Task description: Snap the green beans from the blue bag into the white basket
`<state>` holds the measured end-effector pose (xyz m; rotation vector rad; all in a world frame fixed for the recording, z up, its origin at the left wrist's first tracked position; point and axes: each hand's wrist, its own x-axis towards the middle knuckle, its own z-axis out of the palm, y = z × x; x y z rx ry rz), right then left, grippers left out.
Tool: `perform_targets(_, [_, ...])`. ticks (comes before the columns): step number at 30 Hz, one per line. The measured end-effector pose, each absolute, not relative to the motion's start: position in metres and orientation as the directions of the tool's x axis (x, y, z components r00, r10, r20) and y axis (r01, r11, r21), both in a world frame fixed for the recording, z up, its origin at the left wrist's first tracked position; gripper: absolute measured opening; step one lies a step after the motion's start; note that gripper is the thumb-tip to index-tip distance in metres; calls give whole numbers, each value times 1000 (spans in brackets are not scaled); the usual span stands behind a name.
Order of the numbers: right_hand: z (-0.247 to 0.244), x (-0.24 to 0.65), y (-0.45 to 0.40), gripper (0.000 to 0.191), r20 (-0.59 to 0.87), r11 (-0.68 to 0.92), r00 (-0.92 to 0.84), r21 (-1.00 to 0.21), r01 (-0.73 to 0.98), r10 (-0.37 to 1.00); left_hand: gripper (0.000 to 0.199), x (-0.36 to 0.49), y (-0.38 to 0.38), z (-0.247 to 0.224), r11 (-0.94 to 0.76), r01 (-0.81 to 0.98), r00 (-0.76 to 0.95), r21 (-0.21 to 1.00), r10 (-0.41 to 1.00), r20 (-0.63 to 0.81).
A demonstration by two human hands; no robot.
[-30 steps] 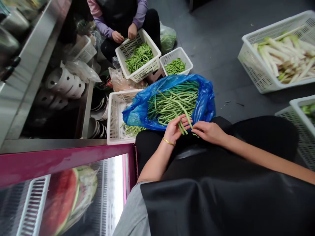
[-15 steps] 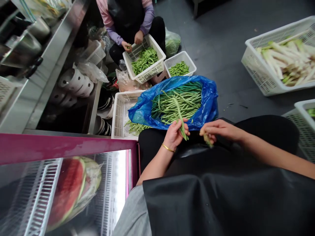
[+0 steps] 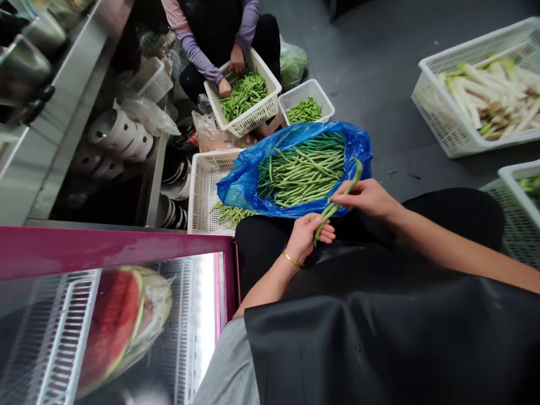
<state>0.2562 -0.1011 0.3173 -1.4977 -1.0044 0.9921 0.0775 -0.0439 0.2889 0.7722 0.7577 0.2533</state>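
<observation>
Long green beans [image 3: 329, 210] slant between my two hands over my lap. My left hand [image 3: 310, 233] grips their lower part, a gold bangle on its wrist. Higher up, my right hand [image 3: 363, 197] pinches the same beans, with one curved tip rising above its fingers. Just beyond both hands lies an open blue plastic bag [image 3: 240, 177] full of long uncut beans [image 3: 307, 171]. To its left, a white basket [image 3: 202, 191] holds some more long beans [image 3: 230, 215], partly covered by the bag.
Across from me a person's hands [image 3: 231, 73] are at a white basket [image 3: 270, 100] of cut beans. A smaller basket [image 3: 324, 97] stands beside it. At right is a crate [image 3: 447, 121] of white-stemmed vegetables. A glass-topped cooler [image 3: 139, 247] with watermelon is at lower left.
My right hand has moved left and up onto the beans in my left hand; the scraps it held no longer show. The other person's hands have lowered into their basket. The view has shifted slightly.
</observation>
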Motion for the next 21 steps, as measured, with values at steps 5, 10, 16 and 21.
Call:
perform_targets(5, [331,225,-123,17,328,254,83,-847,466,941,26,91,-34,273,651,-88,496,754,685,-533])
perform_targets(10, [316,226,-109,27,-172,-169,3,-961,221,985,26,87,-25,269,748,35,705,662,451,-547])
perform_targets(16, [302,236,-92,32,-313,-313,88,-950,-13,946,32,85,-26,279,790,65,775,609,344,-530])
perform_targets(21, [311,259,-93,40,-406,-365,161,-901,-232,900,31,87,-26,285,812,94,829,576,257,-497])
